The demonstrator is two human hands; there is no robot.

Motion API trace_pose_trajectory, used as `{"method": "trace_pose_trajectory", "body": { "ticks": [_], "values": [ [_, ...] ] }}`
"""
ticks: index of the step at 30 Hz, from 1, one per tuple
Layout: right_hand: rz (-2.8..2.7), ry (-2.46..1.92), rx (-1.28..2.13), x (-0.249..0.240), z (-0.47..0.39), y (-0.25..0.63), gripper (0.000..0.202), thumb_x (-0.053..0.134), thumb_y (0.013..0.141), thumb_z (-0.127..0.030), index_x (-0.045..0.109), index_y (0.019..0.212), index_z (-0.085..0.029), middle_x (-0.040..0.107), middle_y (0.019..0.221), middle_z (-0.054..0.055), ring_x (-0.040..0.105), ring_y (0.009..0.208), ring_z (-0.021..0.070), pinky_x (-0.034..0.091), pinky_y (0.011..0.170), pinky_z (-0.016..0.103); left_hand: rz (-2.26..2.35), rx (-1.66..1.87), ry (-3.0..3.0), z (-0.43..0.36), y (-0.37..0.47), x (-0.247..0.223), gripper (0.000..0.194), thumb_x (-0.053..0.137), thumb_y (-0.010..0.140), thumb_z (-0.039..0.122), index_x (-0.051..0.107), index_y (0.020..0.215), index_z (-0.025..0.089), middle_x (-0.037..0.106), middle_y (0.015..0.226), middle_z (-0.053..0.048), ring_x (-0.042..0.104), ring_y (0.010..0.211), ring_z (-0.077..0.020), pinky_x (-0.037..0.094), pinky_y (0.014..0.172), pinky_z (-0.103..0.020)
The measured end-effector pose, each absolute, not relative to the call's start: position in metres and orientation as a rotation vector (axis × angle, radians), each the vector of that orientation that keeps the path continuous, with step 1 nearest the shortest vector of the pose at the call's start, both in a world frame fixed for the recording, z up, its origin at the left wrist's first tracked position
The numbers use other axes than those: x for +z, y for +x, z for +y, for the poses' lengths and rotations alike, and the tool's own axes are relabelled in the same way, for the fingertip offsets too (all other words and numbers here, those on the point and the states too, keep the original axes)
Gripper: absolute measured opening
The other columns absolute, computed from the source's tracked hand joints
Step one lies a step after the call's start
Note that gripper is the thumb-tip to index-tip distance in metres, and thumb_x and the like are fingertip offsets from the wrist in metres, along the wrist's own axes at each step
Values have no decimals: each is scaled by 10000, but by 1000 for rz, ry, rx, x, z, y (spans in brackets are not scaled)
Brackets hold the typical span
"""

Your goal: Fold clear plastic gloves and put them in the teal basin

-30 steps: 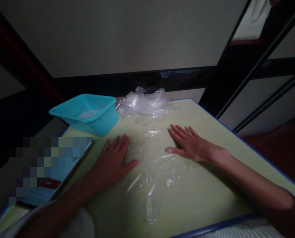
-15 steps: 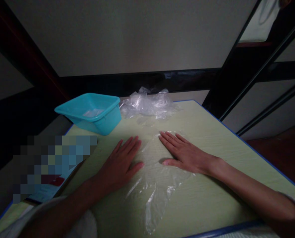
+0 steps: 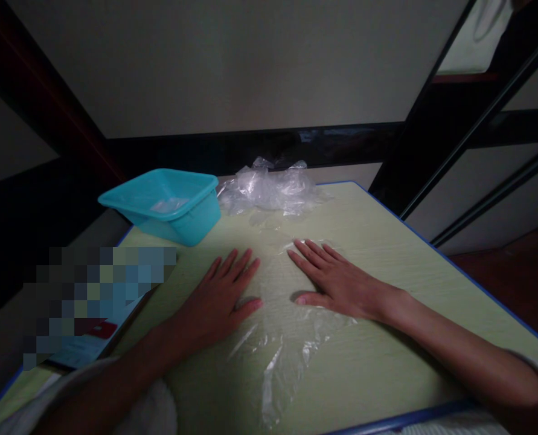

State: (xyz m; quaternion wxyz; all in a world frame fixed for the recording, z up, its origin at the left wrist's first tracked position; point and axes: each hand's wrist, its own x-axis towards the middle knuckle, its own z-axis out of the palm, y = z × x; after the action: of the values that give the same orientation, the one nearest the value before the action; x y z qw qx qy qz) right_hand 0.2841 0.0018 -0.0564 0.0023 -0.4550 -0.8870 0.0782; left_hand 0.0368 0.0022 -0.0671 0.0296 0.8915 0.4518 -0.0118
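Spreading open, the right grip (image 3: 329,278) is lying over clear plastic film (image 3: 287,338), the open left grip (image 3: 223,296) at its edge. Beyond the left grip, a turquoise basin (image 3: 197,221) is standing.

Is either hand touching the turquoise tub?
No, the left hand and right hand lie flat at the clear plastic sheet, both apart from the tub.

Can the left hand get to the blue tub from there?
Probably yes. The left hand lies flat, holding nothing, and the blue tub sits just past its fingertips, with nothing visible between them.
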Motion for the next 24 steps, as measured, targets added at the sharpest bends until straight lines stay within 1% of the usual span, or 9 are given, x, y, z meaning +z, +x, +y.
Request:
{"method": "trace_pose_trajectory", "body": {
  "ticks": [7, 10, 15, 20, 24],
  "values": [
    [-2773, -1481, 254, -54, 5, 286, 908, 263, 757, -763, 228, 1431, -155, 123, 1481, 181, 112, 1351, 350, 166, 1066, 552, 1390, 3, 2773, 2, 36, -69, 603, 374, 895, 457, 268, 1413, 166, 192, 1495, -113, 170, 1364, -333, 239, 1055, -538],
    [-2785, -1482, 242, -51, 5, 286, 892, 264, 766, -754, 234, 1430, -159, 137, 1482, 180, 127, 1350, 351, 176, 1066, 543, 1389, -5, 2770, 2, 36, -70, 607, 375, 894, 460, 263, 1415, 170, 192, 1496, -109, 171, 1364, -331, 235, 1057, -537],
    [-2784, -1520, 242, -50, 6, 288, 844, 268, 778, -741, 232, 1431, -207, 126, 1487, 165, 113, 1345, 365, 197, 1053, 556, 1400, -47, 2761, 1, 37, -67, 603, 372, 896, 446, 265, 1414, 156, 182, 1496, -115, 169, 1363, -334, 235, 1057, -538],
    [-2751, -1547, 236, -52, 10, 295, 856, 224, 797, -732, 207, 1435, -161, 117, 1483, 167, 102, 1352, 341, 186, 1060, 550, 1388, -36, 2759, 2, 38, -66, 602, 380, 892, 443, 272, 1411, 158, 190, 1493, -116, 170, 1363, -332, 237, 1054, -544],
    [-2749, -1606, 254, -53, 14, 299, 829, 196, 819, -712, 184, 1438, -161, 96, 1490, 148, 87, 1359, 315, 168, 1065, 548, 1386, -52, 2751, 2, 37, -66, 597, 370, 898, 441, 261, 1415, 163, 172, 1498, -112, 162, 1365, -331, 230, 1054, -545]
  ]
}}
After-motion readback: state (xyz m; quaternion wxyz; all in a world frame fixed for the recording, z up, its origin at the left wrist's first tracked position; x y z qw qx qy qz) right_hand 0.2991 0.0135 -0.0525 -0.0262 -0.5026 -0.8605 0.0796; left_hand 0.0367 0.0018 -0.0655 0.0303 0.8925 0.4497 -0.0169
